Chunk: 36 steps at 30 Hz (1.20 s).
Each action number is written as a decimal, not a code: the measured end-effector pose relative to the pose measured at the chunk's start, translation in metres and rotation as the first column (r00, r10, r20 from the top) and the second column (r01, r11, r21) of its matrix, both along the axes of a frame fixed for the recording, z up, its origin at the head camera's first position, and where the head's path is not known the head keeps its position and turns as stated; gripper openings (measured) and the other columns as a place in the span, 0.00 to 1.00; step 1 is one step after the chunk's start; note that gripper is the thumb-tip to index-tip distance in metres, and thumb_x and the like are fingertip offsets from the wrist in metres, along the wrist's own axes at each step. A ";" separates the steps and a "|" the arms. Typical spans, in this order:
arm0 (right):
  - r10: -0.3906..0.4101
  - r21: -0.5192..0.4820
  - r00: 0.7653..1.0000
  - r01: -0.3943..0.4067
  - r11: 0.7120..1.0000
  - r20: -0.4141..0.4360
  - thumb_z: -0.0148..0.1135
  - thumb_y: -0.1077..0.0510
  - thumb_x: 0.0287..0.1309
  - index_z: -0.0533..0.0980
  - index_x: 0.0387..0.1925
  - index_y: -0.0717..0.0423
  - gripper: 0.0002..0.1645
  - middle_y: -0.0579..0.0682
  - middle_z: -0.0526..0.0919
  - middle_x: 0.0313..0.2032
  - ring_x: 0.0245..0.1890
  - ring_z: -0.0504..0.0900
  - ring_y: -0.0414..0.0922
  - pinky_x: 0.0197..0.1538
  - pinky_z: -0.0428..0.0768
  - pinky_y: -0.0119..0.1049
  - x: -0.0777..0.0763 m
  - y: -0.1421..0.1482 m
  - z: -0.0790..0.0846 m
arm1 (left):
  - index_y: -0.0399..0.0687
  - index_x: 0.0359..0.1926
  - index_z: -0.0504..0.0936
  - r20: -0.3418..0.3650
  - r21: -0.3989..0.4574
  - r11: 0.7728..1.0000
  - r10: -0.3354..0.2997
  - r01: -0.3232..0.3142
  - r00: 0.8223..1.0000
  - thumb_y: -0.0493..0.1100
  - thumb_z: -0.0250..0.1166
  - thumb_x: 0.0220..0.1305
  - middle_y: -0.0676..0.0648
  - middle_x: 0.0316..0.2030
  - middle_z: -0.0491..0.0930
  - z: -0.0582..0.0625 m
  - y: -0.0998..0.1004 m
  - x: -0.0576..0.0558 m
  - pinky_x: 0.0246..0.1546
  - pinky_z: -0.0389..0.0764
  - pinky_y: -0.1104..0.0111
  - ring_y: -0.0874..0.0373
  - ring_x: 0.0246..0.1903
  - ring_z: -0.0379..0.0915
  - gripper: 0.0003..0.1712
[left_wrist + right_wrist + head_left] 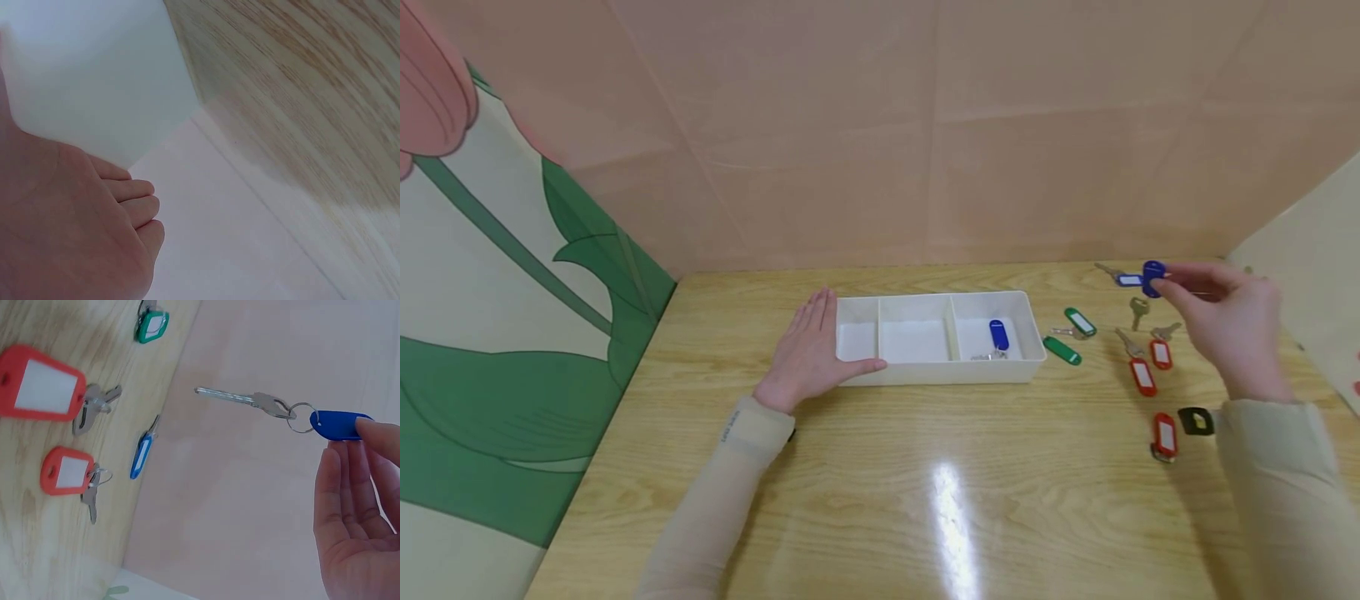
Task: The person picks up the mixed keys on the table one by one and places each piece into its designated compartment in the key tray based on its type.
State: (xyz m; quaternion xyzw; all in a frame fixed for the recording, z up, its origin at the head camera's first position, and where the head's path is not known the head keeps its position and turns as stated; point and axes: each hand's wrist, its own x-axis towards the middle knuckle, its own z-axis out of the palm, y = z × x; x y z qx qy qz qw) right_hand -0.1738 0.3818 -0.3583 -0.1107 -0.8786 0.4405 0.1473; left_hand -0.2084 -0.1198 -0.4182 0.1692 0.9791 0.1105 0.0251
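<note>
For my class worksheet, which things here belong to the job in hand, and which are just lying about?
Seemingly the job:
held blue key tag
white tray
blue tag in the tray
loose blue tag, probably

Apparently just lying about:
two green tags
three red tags
black object, unclear what

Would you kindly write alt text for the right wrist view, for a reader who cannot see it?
A right hand pinches a blue key tag with a silver key attached, in front of a pinkish wall. On the wooden table at the picture's left lie two red tags with keys, another blue tag and a green tag.
</note>
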 end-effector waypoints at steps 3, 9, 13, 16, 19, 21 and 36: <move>0.000 0.000 1.000 0.000 1.000 -0.001 0.69 0.45 0.64 0.82 0.58 0.54 0.26 0.27 0.82 0.37 0.34 0.80 0.28 0.32 0.78 0.17 0.001 -0.003 0.001 | 0.35 0.80 0.35 0.004 0.002 1.000 0.001 -0.001 1.000 0.93 0.43 0.47 0.38 0.80 0.35 0.001 0.000 0.000 0.76 0.32 0.63 0.50 0.78 0.27 0.81; 0.015 -0.006 0.999 -0.016 1.000 -0.039 0.70 0.47 0.64 0.82 0.58 0.55 0.25 0.30 0.83 0.38 0.35 0.81 0.28 0.33 0.78 0.17 0.002 -0.011 0.001 | 0.35 0.80 0.34 0.009 0.006 1.000 0.002 -0.002 1.000 0.93 0.43 0.47 0.38 0.80 0.35 0.000 0.001 0.000 0.76 0.31 0.63 0.50 0.78 0.27 0.81; 0.031 -0.021 0.999 -0.032 0.999 -0.042 0.70 0.48 0.64 0.82 0.58 0.54 0.24 0.33 0.83 0.40 0.37 0.82 0.30 0.32 0.79 0.18 0.003 -0.017 0.003 | 0.35 0.80 0.35 0.007 0.008 1.000 0.003 -0.003 1.000 0.93 0.43 0.47 0.37 0.80 0.35 0.000 0.001 0.000 0.76 0.31 0.63 0.50 0.78 0.28 0.81; 0.047 -0.029 0.997 -0.049 0.998 -0.067 0.71 0.49 0.63 0.83 0.56 0.55 0.23 0.35 0.84 0.40 0.37 0.82 0.31 0.32 0.79 0.18 0.004 -0.022 0.003 | 0.35 0.80 0.35 0.004 0.011 1.000 0.002 -0.002 1.000 0.93 0.43 0.47 0.37 0.80 0.36 0.000 0.001 0.000 0.76 0.32 0.63 0.49 0.78 0.28 0.81; 0.058 -0.035 0.994 -0.061 0.998 -0.091 0.71 0.51 0.63 0.84 0.55 0.56 0.22 0.37 0.84 0.40 0.38 0.82 0.31 0.32 0.79 0.18 0.006 -0.026 0.004 | 0.35 0.80 0.35 0.005 0.010 1.000 0.000 0.000 1.000 0.93 0.44 0.47 0.37 0.80 0.35 0.000 0.001 0.001 0.76 0.32 0.63 0.49 0.78 0.28 0.81; 0.060 -0.035 0.993 -0.064 0.997 -0.101 0.71 0.52 0.63 0.84 0.55 0.56 0.21 0.37 0.84 0.40 0.38 0.82 0.30 0.33 0.79 0.17 0.006 -0.029 0.004 | 0.35 0.80 0.35 0.007 0.009 1.000 -0.001 0.001 1.000 0.93 0.44 0.47 0.37 0.80 0.35 0.001 0.001 0.001 0.76 0.32 0.63 0.50 0.78 0.28 0.81; 0.105 -0.068 0.979 -0.119 0.991 -0.177 0.73 0.56 0.62 0.84 0.52 0.61 0.20 0.38 0.86 0.40 0.41 0.84 0.31 0.36 0.79 0.17 0.004 -0.050 0.005 | 0.35 0.80 0.35 0.011 0.008 1.000 0.008 -0.008 1.000 0.92 0.46 0.47 0.39 0.80 0.32 0.001 0.001 0.001 0.76 0.31 0.63 0.50 0.78 0.27 0.81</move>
